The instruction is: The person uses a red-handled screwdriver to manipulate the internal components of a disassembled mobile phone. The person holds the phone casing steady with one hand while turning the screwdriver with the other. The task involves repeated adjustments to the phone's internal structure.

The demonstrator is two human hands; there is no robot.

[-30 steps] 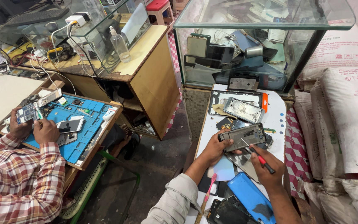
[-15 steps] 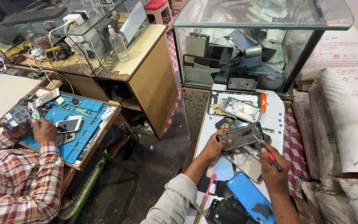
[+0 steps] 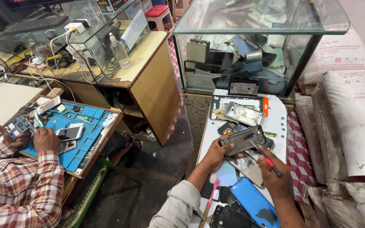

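My left hand point(image 3: 215, 153) grips an opened phone body point(image 3: 243, 139) by its lower left side and holds it tilted above the white worktop point(image 3: 279, 122). My right hand point(image 3: 274, 174) holds a red-handled screwdriver point(image 3: 266, 159) whose tip rests on the phone's inner frame. Under the phone lie a grey back panel point(image 3: 248, 167) and a blue phone cover point(image 3: 253, 201). A pink toothbrush point(image 3: 210, 199) lies beside my left forearm.
A glass display case point(image 3: 250, 46) full of phone parts stands behind the worktop. White sacks point(image 3: 351, 114) are piled on the right. On the left, another person in a plaid shirt point(image 3: 20, 190) works at a blue repair mat point(image 3: 70, 131) by a wooden counter point(image 3: 148, 71).
The screwdriver tip has slid along the phone frame and my right hand has shifted slightly down. The other person's hands moved over the parts on the blue mat.
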